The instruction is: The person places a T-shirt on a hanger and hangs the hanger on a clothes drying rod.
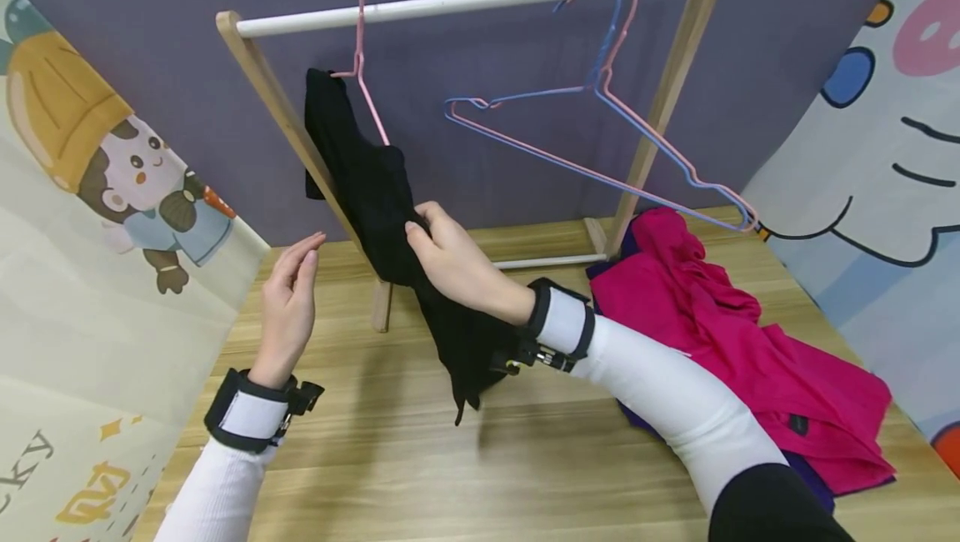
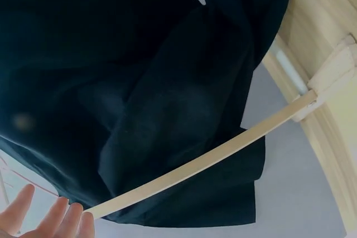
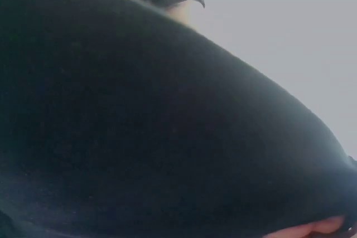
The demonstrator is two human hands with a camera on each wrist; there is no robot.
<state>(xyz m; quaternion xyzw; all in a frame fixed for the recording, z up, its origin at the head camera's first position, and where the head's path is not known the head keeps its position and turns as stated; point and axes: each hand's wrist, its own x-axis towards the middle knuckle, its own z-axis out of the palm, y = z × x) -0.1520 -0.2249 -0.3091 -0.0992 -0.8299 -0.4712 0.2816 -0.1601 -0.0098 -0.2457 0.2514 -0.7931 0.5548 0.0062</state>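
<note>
A black garment (image 1: 375,200) hangs on a pink hanger (image 1: 361,50), whose hook is up by the left end of the rack's white rail. My right hand (image 1: 461,263) pinches the garment's edge between thumb and fingers, and the cloth droops below it. To the left of the garment my left hand (image 1: 290,296) is raised with straight fingers, holding nothing. In the left wrist view the dark cloth (image 2: 167,93) fills much of the picture, with left fingertips (image 2: 53,215) at the lower corner. Dark cloth (image 3: 167,115) covers most of the right wrist view.
The rack has a white rail (image 1: 465,2) and wooden legs (image 1: 667,100). A blue hanger (image 1: 609,33) and another pink one hang together at its right. A bright pink garment (image 1: 720,342) lies over dark purple cloth on the wooden surface (image 1: 570,475). Printed sheets flank both sides.
</note>
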